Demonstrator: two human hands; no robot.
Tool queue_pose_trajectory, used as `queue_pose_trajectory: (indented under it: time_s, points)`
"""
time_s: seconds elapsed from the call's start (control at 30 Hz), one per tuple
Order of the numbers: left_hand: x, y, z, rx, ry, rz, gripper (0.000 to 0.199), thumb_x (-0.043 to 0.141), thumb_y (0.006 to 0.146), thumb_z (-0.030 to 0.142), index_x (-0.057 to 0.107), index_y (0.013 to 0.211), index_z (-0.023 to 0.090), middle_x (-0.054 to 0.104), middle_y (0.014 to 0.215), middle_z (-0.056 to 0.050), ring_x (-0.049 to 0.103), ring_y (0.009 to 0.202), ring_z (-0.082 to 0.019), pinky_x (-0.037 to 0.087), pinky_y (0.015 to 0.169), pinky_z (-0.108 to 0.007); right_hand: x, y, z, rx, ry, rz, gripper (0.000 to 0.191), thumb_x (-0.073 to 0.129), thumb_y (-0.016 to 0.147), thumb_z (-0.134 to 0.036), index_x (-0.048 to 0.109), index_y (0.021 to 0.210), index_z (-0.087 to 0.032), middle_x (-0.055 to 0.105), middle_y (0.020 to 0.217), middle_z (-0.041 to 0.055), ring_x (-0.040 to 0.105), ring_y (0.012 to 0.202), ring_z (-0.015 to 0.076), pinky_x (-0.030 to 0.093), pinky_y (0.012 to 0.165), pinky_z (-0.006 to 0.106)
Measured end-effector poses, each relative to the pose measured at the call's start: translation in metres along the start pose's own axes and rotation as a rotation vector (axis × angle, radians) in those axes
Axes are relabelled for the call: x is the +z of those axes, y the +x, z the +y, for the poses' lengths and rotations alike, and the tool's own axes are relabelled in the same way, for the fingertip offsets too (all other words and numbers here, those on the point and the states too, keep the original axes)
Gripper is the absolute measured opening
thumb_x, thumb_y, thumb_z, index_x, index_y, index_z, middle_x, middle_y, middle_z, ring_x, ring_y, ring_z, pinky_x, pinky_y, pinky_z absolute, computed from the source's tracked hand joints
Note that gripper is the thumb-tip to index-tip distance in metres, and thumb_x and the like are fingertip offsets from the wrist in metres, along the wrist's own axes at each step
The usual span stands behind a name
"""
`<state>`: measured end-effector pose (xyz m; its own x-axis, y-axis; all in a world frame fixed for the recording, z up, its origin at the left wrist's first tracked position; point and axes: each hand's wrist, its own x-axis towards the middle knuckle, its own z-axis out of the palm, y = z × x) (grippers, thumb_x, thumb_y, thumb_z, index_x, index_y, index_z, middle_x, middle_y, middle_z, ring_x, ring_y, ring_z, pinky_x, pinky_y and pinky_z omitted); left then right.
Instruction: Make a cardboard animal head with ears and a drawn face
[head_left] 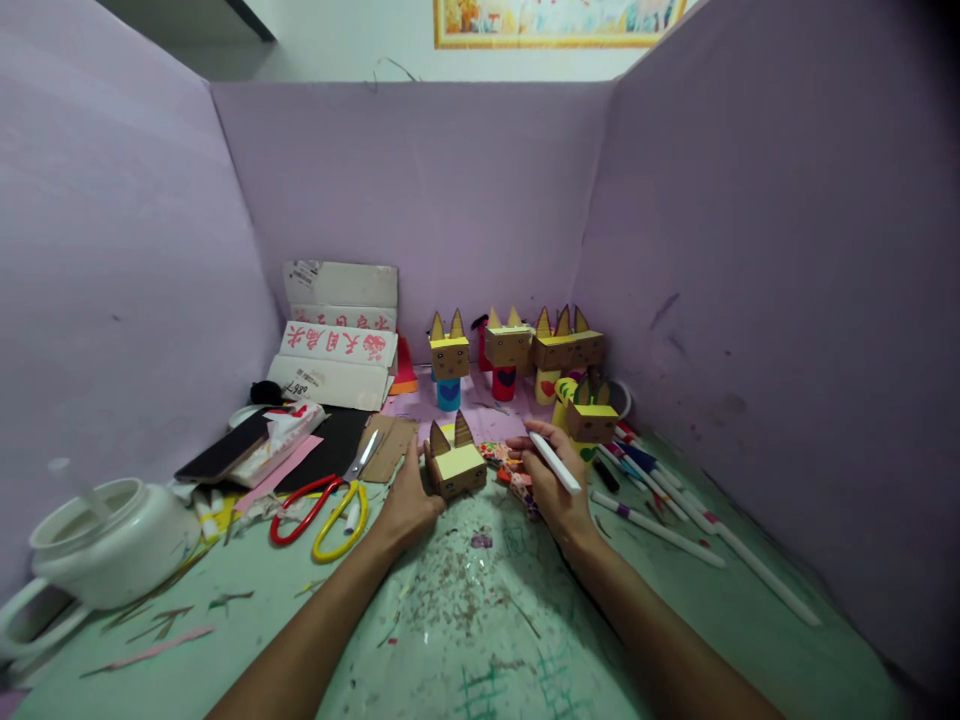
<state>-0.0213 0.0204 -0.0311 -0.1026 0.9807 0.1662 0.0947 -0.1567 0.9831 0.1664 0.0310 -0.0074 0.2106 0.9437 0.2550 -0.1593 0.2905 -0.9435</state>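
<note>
My left hand (409,505) grips the left side of a small cardboard box head (459,470), its thumb near the front lower edge. The head has a pale yellow top, two pointed striped ears and small drawn marks on its front. It sits on the table in front of me. In my right hand (559,490) is a white marker (555,463), held slanting between thumb and fingers, to the right of the head. Between the hands lie patterned paper scraps (517,485), partly covered by my right hand.
Behind stand several finished-looking cat figures (448,362) on coloured tubes. Scissors (330,500) with red and yellow handles lie left, near a white teapot (112,540) and folded cardboard (337,365). Several markers (660,530) lie right. Purple panels (420,180) enclose three sides.
</note>
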Motion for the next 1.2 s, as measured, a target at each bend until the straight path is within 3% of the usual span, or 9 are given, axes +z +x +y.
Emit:
queue_pose_trajectory:
  time_s: [0.13, 0.3, 0.47, 0.67, 0.9, 1.03, 1.2]
  points:
    - [-0.008, 0.002, 0.003, 0.04, 0.083, 0.078, 0.09, 0.066, 0.047, 0.002, 0.038, 0.131, 0.017, 0.044, 0.139, -0.014, 0.032, 0.134, -0.032, 0.02, 0.111, -0.043, 0.0, -0.001, -0.003, 0.006, 0.014, 0.01, 0.03, 0.054, 0.066, -0.022, 0.055, 0.096, -0.019, 0.068, 0.077, 0.0038, 0.066, 0.07, 0.0191, 0.053, 0.056, 0.03]
    - [-0.015, -0.001, 0.0, 0.071, 0.123, 0.129, 0.095, 0.06, 0.053, 0.003, 0.024, 0.141, 0.014, 0.041, 0.14, -0.016, 0.034, 0.133, -0.03, 0.023, 0.11, -0.041, 0.001, -0.003, -0.007, 0.023, 0.031, 0.018, 0.03, 0.054, 0.066, -0.02, 0.054, 0.096, -0.019, 0.068, 0.077, 0.0026, 0.066, 0.063, 0.0169, 0.053, 0.054, 0.029]
    - [-0.007, -0.002, -0.002, 0.083, 0.113, 0.066, 0.096, 0.074, 0.049, 0.011, 0.033, 0.136, 0.014, 0.047, 0.134, -0.016, 0.039, 0.129, -0.034, 0.027, 0.107, -0.045, 0.003, -0.004, -0.003, 0.046, 0.042, -0.001, 0.032, 0.056, 0.068, -0.021, 0.053, 0.099, -0.018, 0.068, 0.078, 0.0029, 0.066, 0.061, 0.0168, 0.054, 0.054, 0.029]
    - [0.004, 0.0, 0.002, 0.07, 0.042, 0.021, 0.089, 0.075, 0.048, 0.011, 0.042, 0.13, 0.017, 0.051, 0.132, -0.014, 0.038, 0.129, -0.034, 0.029, 0.106, -0.044, 0.004, -0.005, -0.003, 0.095, 0.057, -0.006, 0.036, 0.061, 0.067, -0.024, 0.052, 0.102, -0.018, 0.066, 0.081, 0.0035, 0.065, 0.06, 0.0165, 0.051, 0.048, 0.026]
    - [-0.005, 0.007, 0.002, 0.013, -0.11, -0.027, 0.087, 0.078, 0.053, 0.02, 0.041, 0.131, 0.016, 0.053, 0.132, -0.013, 0.046, 0.123, -0.033, 0.037, 0.101, -0.039, 0.004, -0.007, -0.005, 0.157, 0.015, -0.031, 0.039, 0.065, 0.069, -0.028, 0.052, 0.105, -0.019, 0.068, 0.087, 0.0051, 0.064, 0.063, 0.0162, 0.052, 0.059, 0.03]
    - [-0.012, 0.01, 0.002, -0.017, -0.206, -0.025, 0.074, 0.075, 0.058, 0.026, 0.045, 0.126, 0.015, 0.057, 0.127, -0.012, 0.048, 0.121, -0.032, 0.042, 0.097, -0.037, 0.003, -0.008, -0.006, 0.184, -0.032, -0.019, 0.043, 0.067, 0.068, -0.034, 0.052, 0.106, -0.019, 0.068, 0.09, 0.0066, 0.066, 0.077, 0.0219, 0.053, 0.067, 0.034]
    - [-0.015, 0.008, 0.001, -0.006, -0.26, -0.052, 0.077, 0.072, 0.055, 0.021, 0.044, 0.126, 0.014, 0.054, 0.131, -0.012, 0.046, 0.123, -0.031, 0.04, 0.1, -0.037, 0.003, -0.009, -0.008, 0.195, -0.059, -0.038, 0.047, 0.068, 0.068, -0.04, 0.052, 0.108, -0.02, 0.068, 0.095, 0.0086, 0.065, 0.09, 0.0272, 0.053, 0.075, 0.04]
